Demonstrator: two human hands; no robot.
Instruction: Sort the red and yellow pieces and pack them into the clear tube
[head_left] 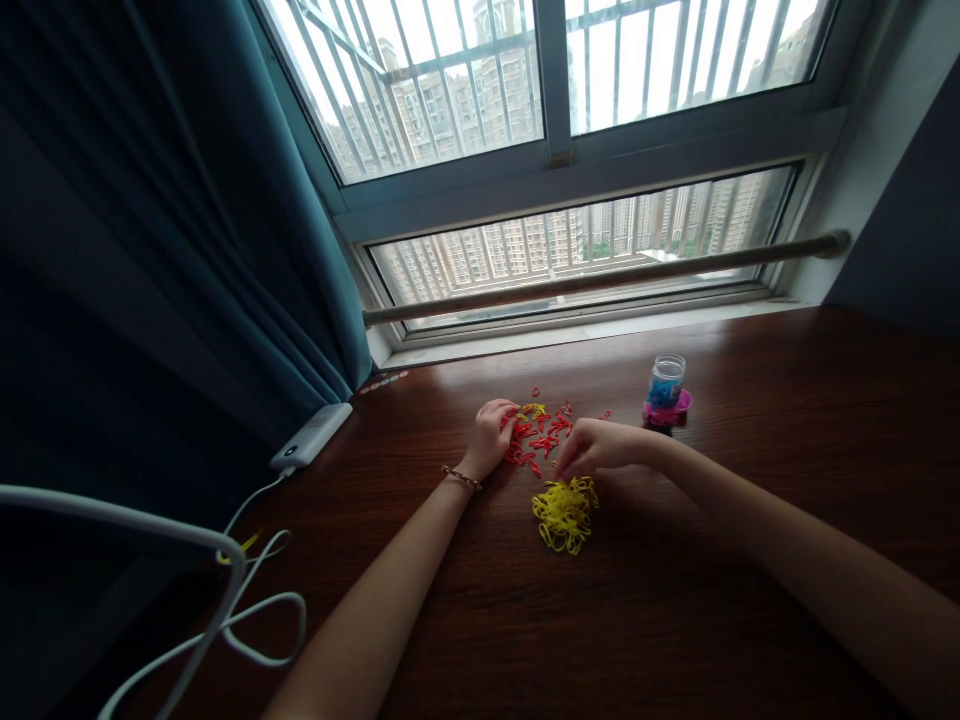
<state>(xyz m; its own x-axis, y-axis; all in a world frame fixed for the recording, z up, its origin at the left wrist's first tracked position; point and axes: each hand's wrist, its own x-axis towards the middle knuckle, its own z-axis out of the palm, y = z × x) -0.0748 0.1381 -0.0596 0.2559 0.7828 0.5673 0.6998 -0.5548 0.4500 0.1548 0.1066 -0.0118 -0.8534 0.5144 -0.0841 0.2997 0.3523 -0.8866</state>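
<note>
My left hand [493, 437], a beaded bracelet on its wrist, rests at the left edge of a loose spread of small red loops [551, 436]. Its fingers curl inward against the red pieces; what lies under them is hidden. A few yellow loops are mixed in at the top of the red ones. My right hand [589, 446] reaches in from the right with fingertips pinched together, just above a heap of yellow loops [565, 516] that look like small rubber bands. Whatever sits in that pinch is too small to make out.
A clear jar with blue contents [667, 382] stands on a pink base [664, 413] at the back right of the brown wooden table [675, 620]. On the left lie a white power bank [312, 437] and white cables [259, 605], beside a blue curtain [300, 250]. A barred window is behind.
</note>
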